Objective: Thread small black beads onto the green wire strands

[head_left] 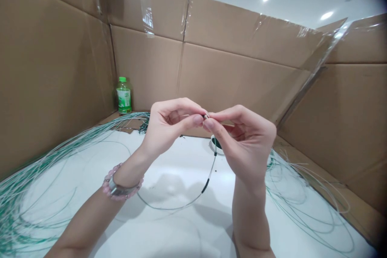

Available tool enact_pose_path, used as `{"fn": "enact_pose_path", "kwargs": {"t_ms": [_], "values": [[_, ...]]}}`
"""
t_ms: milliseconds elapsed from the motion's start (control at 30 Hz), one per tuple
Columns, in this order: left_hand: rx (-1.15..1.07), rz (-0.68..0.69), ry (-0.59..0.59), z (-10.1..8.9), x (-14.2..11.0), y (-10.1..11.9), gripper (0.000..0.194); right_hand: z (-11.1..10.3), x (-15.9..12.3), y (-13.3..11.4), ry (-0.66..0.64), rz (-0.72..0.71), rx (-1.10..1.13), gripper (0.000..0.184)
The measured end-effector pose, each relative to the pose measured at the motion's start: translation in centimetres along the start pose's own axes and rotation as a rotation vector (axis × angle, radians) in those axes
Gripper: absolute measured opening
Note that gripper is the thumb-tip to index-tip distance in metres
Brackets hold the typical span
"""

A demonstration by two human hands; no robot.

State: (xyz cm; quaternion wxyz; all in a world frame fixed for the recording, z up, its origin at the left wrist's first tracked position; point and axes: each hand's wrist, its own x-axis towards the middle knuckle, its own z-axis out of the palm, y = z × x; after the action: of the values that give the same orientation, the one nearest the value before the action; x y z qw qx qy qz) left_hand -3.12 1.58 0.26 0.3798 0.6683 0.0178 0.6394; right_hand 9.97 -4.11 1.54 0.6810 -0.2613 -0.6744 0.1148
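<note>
Head view: the left hand (169, 127) and right hand (249, 145) meet, their fingers closed in a tight pinch on a thin wire (211, 173).

Wire coils (36, 193) L & R, bottle (124, 96) behind.

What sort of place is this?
Probably a makeshift indoor hand-assembly bench: a white table boxed in by taped cardboard walls, with loose bundles of thin green wires spread across it.
</note>
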Motion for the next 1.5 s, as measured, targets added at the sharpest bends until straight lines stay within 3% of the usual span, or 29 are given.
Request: {"fn": "enact_pose_path", "kwargs": {"t_ms": [200,633,1033,1200,1500], "values": [[-0.035,-0.053,0.013,0.3,-0.2,0.0,0.007,0.2,0.0,0.2,0.044,-0.041,-0.025,0.007],[0.026,-0.05,0.03,0.2,-0.2,0.5,0.005,0.1,0.2,0.5,0.017,-0.032,-0.041,0.007],[-0.038,-0.136,0.081,0.2,-0.3,0.5,0.004,0.3,0.2,0.3,0.01,-0.026,-0.046,0.009],[0.093,-0.084,0.211,0.2,-0.4,0.4,0.013,0.0,0.3,-0.1,0.049,-0.09,-0.157,0.008],[0.256,0.083,0.248,0.4,-0.5,0.8,0.011,-0.2,0.1,-0.7,-0.002,-0.18,-0.354,0.015]]}}
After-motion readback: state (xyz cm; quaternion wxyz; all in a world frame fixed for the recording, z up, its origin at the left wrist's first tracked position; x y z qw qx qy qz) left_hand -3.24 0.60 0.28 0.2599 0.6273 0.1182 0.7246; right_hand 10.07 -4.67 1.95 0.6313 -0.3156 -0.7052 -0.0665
